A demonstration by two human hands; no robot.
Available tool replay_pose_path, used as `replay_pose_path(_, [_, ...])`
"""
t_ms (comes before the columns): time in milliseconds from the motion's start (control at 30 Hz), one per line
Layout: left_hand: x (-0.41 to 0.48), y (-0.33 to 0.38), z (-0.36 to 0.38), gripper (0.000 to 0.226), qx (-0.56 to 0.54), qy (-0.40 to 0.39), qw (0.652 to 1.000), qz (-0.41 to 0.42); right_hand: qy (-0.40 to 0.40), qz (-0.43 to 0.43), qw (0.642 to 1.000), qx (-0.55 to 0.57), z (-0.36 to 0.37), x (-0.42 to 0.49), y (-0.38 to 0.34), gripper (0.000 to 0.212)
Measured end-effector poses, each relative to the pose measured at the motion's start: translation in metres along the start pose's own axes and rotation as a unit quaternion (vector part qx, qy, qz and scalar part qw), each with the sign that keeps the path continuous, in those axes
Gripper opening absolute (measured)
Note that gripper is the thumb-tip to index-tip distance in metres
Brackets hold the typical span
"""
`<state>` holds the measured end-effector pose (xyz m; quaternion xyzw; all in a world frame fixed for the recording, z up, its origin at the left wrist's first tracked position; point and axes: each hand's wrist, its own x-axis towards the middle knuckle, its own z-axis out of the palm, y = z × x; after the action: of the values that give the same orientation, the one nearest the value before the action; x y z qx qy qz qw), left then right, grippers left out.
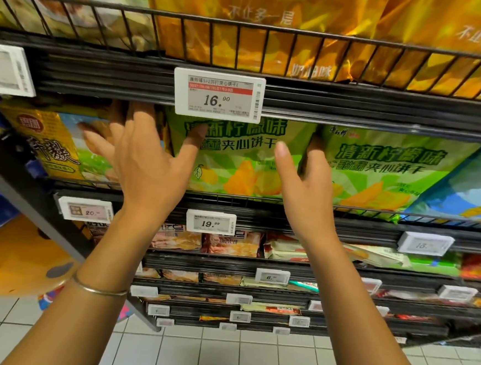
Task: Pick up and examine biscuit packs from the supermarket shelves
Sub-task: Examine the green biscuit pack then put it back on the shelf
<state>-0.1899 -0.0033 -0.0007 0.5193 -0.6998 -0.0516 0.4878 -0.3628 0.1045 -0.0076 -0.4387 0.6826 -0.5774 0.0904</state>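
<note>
A green lemon-flavour biscuit pack (234, 167) stands on the middle wire shelf, right under a 16.90 price tag (218, 95). My left hand (146, 160) is at the pack's left edge: the thumb touches its front and the straight fingers reach up past its side toward the shelf above. My right hand (305, 187) is at the pack's right edge, thumb out in front, fingers going into the gap beside a second, identical green pack (384, 170). Neither hand closes round the pack.
A yellow pack (49, 144) stands to the left and a blue pack (469, 186) to the right. Large orange packs (246, 24) fill the upper shelf behind a wire rail. Lower shelves (228, 244) hold smaller packs and price tags. White tiled floor (219, 359) lies below.
</note>
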Motion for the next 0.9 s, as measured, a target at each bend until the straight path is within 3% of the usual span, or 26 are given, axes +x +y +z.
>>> replay_pose_path(100, [0.000, -0.002, -0.001, 0.053, -0.030, 0.001, 0.999, -0.015, 0.026, 0.008, 0.988, 0.153, 0.009, -0.015, 0.008, 0.013])
replay_pose_path(167, [-0.001, -0.001, -0.001, 0.052, -0.039, -0.001, 0.999, -0.020, 0.080, 0.038, 0.974, 0.207, 0.015, -0.025, 0.009, 0.039])
replay_pose_path(300, [-0.002, 0.001, -0.001, 0.049, -0.054, 0.008, 0.998, -0.016, 0.160, 0.015, 0.981, 0.107, 0.019, -0.023, 0.010, 0.036])
replay_pose_path(433, [-0.004, 0.001, -0.001, 0.056, -0.098, 0.012, 0.993, -0.059, 0.148, -0.064, 0.986, 0.029, 0.010, -0.013, 0.016, 0.012])
replay_pose_path(567, [-0.006, 0.003, 0.000, 0.062, -0.103, 0.022, 0.993, -0.052, 0.133, -0.062, 0.989, -0.011, 0.004, -0.007, 0.016, 0.011])
replay_pose_path(767, [-0.006, 0.000, 0.003, 0.056, -0.009, 0.015, 1.000, -0.013, 0.105, -0.075, 0.991, -0.046, 0.003, -0.010, 0.015, 0.017])
replay_pose_path(833, [-0.005, -0.002, 0.003, 0.055, 0.000, 0.018, 1.000, 0.001, 0.107, -0.016, 0.992, 0.061, 0.002, -0.010, 0.016, 0.007])
replay_pose_path(900, [-0.005, -0.004, 0.002, 0.056, 0.005, 0.021, 1.000, 0.007, 0.143, 0.089, 0.948, 0.270, -0.003, -0.016, 0.017, 0.021])
